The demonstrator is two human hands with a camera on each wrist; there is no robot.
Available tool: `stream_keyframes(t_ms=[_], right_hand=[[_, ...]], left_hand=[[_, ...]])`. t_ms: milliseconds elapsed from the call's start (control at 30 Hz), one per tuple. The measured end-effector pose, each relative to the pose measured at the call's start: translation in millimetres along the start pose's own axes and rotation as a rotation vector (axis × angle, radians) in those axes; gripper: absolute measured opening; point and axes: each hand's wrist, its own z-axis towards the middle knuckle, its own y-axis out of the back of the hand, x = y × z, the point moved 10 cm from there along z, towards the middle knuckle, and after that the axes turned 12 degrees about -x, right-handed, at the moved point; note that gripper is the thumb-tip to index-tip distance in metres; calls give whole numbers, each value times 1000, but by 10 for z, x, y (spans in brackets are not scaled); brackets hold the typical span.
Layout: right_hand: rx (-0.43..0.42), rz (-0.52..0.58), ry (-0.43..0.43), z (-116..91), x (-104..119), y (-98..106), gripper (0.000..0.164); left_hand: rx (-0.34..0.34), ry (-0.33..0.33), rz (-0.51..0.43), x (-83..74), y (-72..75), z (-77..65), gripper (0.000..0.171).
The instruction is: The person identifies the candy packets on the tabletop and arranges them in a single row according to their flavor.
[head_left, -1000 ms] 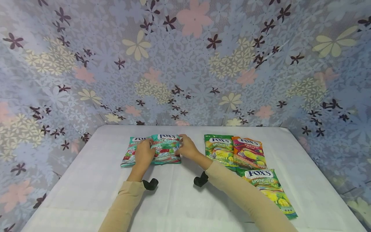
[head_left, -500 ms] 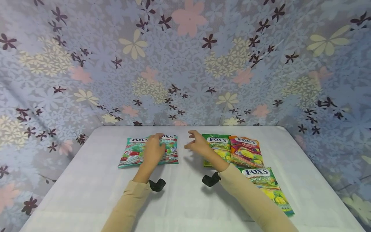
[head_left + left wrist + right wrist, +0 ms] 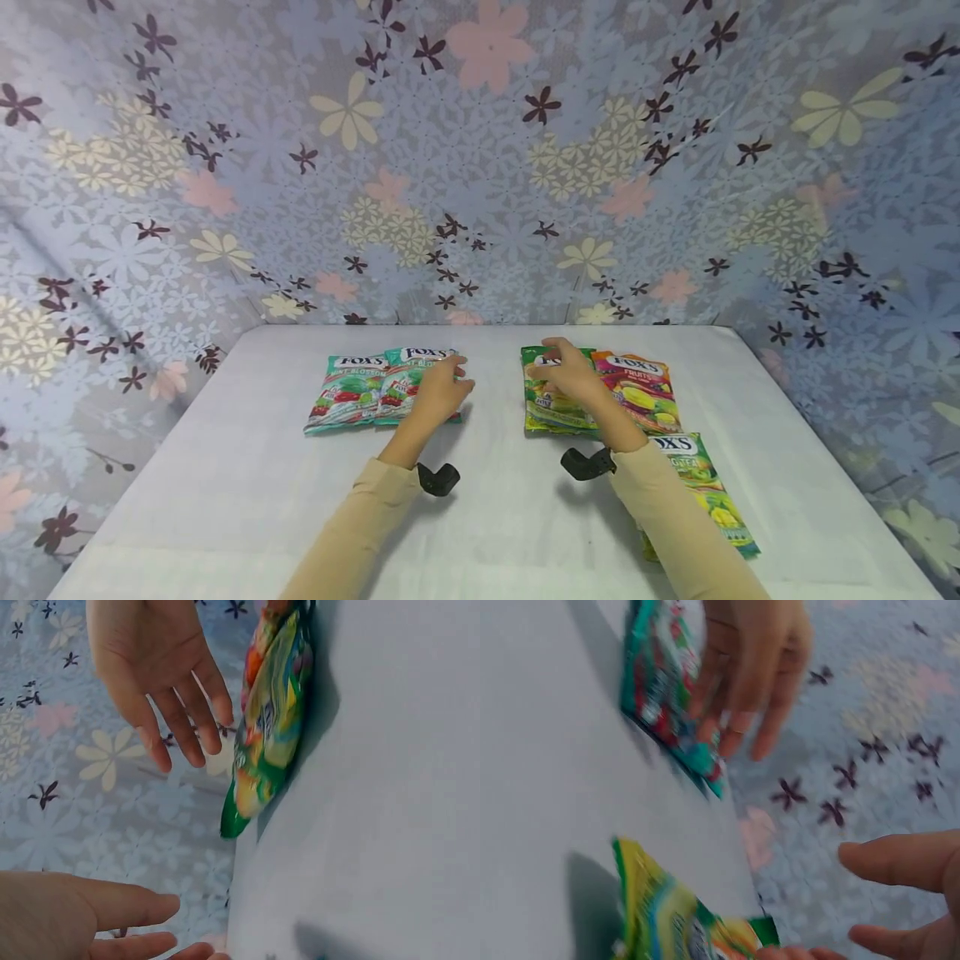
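Observation:
Two teal mint-blossom candy bags lie side by side at the table's left: the outer bag [image 3: 347,393] and the inner bag [image 3: 397,390], which overlaps it. Over the inner bag's right side hovers my left hand [image 3: 441,390], fingers loosely extended and holding nothing. My right hand [image 3: 576,382] is above a green spring-tea bag [image 3: 557,417], thumb and fingers apart, partly hiding it. The left wrist view has the right hand's palm [image 3: 157,667] beside the bags, its fingers straight. Against the green bag's right edge lies an orange-and-purple fruits bag [image 3: 647,393].
Another green spring-tea bag [image 3: 723,504] lies nearer the front right, partly under the right sleeve [image 3: 678,517] in the head view. All bags rest on a white-covered table [image 3: 510,533]. A flowered cloth wall [image 3: 495,167] stands behind and at both sides.
The left hand, earlier gripping the inner mint-blossom bag, has let go and moved right across it. The right hand has left that bag and moved right over the green one.

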Motion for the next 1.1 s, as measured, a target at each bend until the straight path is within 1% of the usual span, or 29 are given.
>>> stream_keyframes(t_ms=[33, 100, 167, 300, 367, 467, 600, 767, 967, 1100], right_hand=[[-2, -12, -13, -1, -27, 47, 69], [-2, -43, -45, 1, -97, 131, 70], [17, -52, -75, -8, -162, 201, 71], [55, -23, -132, -48, -276, 303, 74], [59, -17, -138, -62, -310, 354, 74], [40, -30, -156, -77, -364, 449, 74], [12, -63, -189, -102, -430, 550, 75], [0, -114, -200, -118, -483, 598, 77], [-12, -165, -219, -102, -522, 618, 76], [-10, -219, -221, -60, -563, 591, 80]], left_hand=[[23, 5, -7, -13, -58, 0, 42], [54, 13, 17, -25, -171, 2, 42], [89, 26, 34, -49, -285, -8, 42], [151, 19, 64, -113, -503, -24, 44], [176, 8, 56, -164, -588, -34, 44], [188, -15, 61, -218, -697, -35, 44], [184, -30, 79, -257, -795, -10, 41], [196, -10, 71, -286, -873, 3, 39], [218, 21, 31, -288, -933, -5, 40], [226, 38, 23, -276, -982, -15, 39]])
